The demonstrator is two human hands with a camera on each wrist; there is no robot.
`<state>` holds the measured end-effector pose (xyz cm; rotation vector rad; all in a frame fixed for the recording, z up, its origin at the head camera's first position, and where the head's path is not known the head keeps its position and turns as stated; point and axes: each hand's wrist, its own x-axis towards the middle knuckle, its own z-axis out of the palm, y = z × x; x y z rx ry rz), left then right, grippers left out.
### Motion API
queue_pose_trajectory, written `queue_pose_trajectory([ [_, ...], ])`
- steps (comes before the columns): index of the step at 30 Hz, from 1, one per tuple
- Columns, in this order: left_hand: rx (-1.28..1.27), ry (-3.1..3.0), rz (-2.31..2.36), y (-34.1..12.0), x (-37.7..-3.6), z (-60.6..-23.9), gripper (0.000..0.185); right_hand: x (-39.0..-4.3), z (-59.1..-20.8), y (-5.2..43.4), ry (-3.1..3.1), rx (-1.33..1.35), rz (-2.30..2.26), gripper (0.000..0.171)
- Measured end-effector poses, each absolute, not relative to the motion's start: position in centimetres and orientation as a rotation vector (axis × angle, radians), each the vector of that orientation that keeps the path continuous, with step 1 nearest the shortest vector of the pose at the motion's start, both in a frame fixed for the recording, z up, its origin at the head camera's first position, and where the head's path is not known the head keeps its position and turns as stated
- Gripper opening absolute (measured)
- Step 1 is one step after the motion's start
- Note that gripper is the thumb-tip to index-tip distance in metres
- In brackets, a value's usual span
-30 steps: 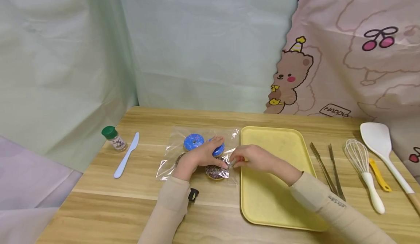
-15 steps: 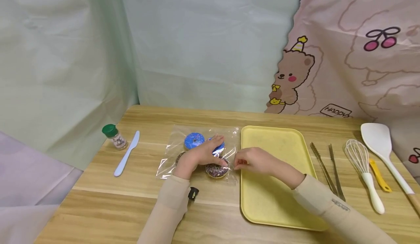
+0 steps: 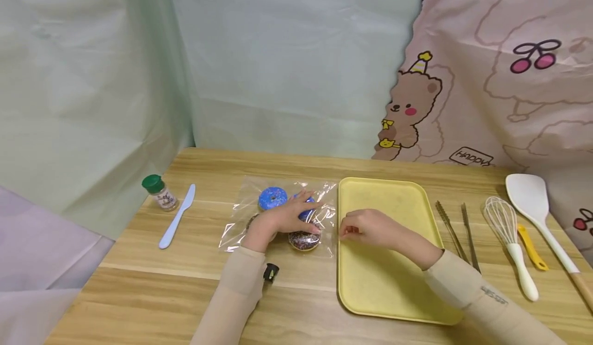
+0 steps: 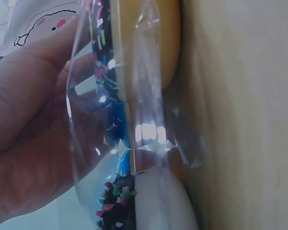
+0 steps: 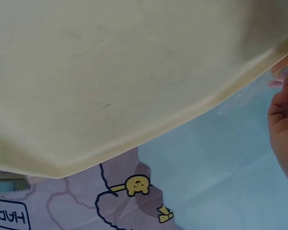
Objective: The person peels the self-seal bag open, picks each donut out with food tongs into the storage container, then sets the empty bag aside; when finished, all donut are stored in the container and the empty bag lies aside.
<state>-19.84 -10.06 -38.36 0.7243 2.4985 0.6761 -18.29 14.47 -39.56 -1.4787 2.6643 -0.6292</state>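
Your left hand (image 3: 278,220) lies flat, fingers straight, pressing the clear plastic bag (image 3: 241,221) holding blue-iced doughnuts (image 3: 272,198) and a chocolate sprinkled doughnut (image 3: 304,240) on the wooden table (image 3: 139,262). Your right hand (image 3: 370,228) rests with curled fingers on the empty yellow rectangular tray (image 3: 389,278), apparently holding nothing. Only your left wrist view shows sprinkles (image 4: 116,191) pressed against plastic.

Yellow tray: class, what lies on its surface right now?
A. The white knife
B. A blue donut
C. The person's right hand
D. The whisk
C: the right hand rests on the tray near its left edge; the blue donut sits in the bag, and the whisk and knife lie on the table.
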Motion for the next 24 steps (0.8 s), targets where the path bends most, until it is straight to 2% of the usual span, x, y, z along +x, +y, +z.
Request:
queue_pose_trajectory([
  [16, 0.793, 2.573, 0.604, -9.9, -20.1, -38.5, 0.064, -16.8, -40.1, 19.0, 2.758, -1.405, -0.623, 0.014],
  [24, 0.818, 2.782, 0.598, -9.3, -20.2, -38.6, 0.040, -15.3, -39.8, 23.0, 2.847, -1.293, -0.642, 0.016],
])
